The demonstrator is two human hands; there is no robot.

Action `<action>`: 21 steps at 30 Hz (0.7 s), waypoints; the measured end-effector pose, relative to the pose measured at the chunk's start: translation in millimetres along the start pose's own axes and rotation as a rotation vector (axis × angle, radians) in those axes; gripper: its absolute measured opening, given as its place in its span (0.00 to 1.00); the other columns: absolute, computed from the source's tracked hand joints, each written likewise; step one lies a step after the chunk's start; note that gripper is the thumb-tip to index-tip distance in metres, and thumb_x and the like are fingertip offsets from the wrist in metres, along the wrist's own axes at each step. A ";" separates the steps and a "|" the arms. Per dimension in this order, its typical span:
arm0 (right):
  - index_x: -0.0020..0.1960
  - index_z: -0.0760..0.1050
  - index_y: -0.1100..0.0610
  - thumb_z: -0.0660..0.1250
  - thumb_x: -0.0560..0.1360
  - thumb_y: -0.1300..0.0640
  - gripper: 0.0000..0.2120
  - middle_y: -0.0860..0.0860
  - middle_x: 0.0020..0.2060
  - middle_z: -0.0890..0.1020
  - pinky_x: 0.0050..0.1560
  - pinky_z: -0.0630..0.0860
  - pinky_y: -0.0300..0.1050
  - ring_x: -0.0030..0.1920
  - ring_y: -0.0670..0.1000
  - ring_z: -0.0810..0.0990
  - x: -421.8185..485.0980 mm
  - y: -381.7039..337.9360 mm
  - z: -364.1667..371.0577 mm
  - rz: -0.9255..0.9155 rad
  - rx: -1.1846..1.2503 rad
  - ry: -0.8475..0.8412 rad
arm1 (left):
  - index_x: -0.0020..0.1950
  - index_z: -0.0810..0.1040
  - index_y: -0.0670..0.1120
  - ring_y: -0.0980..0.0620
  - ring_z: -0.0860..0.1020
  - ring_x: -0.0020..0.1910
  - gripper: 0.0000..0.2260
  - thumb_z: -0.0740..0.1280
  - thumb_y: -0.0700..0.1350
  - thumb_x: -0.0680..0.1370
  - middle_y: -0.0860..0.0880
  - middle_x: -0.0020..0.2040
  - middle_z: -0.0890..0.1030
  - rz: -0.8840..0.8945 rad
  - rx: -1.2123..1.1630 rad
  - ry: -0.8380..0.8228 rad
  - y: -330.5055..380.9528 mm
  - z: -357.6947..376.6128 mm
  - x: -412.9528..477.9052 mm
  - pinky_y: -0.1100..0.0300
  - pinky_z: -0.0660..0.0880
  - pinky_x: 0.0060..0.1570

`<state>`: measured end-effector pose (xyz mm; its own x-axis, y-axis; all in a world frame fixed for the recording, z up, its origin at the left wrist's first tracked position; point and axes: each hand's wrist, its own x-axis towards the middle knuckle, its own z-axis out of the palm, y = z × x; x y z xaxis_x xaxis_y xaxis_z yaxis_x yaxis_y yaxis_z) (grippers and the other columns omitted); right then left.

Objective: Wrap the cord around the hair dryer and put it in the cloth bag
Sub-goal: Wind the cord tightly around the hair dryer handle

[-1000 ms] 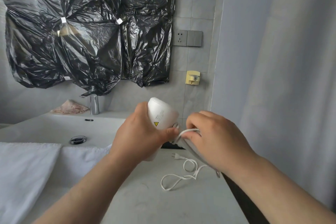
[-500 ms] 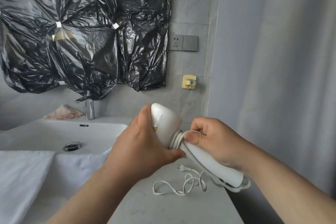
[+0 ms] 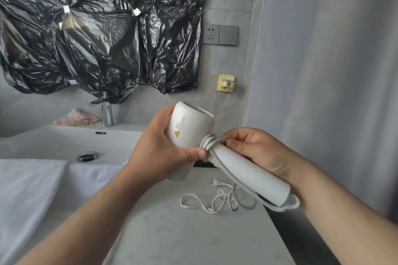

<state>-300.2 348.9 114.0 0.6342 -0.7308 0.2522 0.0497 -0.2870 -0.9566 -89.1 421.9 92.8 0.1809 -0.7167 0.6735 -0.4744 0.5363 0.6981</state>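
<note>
**Cord wrap underway, loose tail is the risk**

Left hand (image 3: pixel 157 148) is clamping the barrel of the hair dryer (image 3: pixel 193 129), thumb pressing against the coils at the neck. Right hand (image 3: pixel 258 148) is closing around the top of the handle, fingertips pinching the cord (image 3: pixel 217 202) where it is feeding onto the coils. Both hands are sitting close together on the dryer, which is being held in the air above the right end of the countertop (image 3: pixel 183 232), near its back edge.

A few turns are already lying at the handle-barrel joint. The rest of the cord is running down along the handle, looping past its butt end, then trailing in slack loops on the countertop. The plug (image 3: pixel 217 183) is lying flat toward the back edge, just beyond those loops.

No cloth bag is showing in view; I cannot tell whether the white fabric (image 3: pixel 28 189) at the left end is it.

Likely failure modes:
- Coils are stacking on a short tapered neck. If thumb pressure is easing off, they could be springing loose.
- The slack loops are overlapping each other, so pulling the tail fast could be drawing them into a knot.
- The plug could be dragging across the stone and snagging the right edge, or whipping up as the tail shortens.
- The loop hanging past the handle end could be catching on that edge.
</note>
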 end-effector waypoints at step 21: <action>0.38 0.78 0.58 0.63 0.80 0.62 0.13 0.51 0.28 0.77 0.32 0.73 0.38 0.29 0.48 0.75 19.3 38.2 60.6 -0.165 -0.145 0.338 | 0.53 0.77 0.49 0.57 0.82 0.37 0.24 0.82 0.50 0.63 0.50 0.43 0.84 -0.252 -0.201 0.388 -10.1 23.0 8.8 0.58 0.79 0.34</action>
<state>-239.4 361.3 73.5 0.3359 -0.8233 0.4577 0.0048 -0.4844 -0.8748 -102.6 399.9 86.1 0.5935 -0.6370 0.4919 -0.2066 0.4701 0.8581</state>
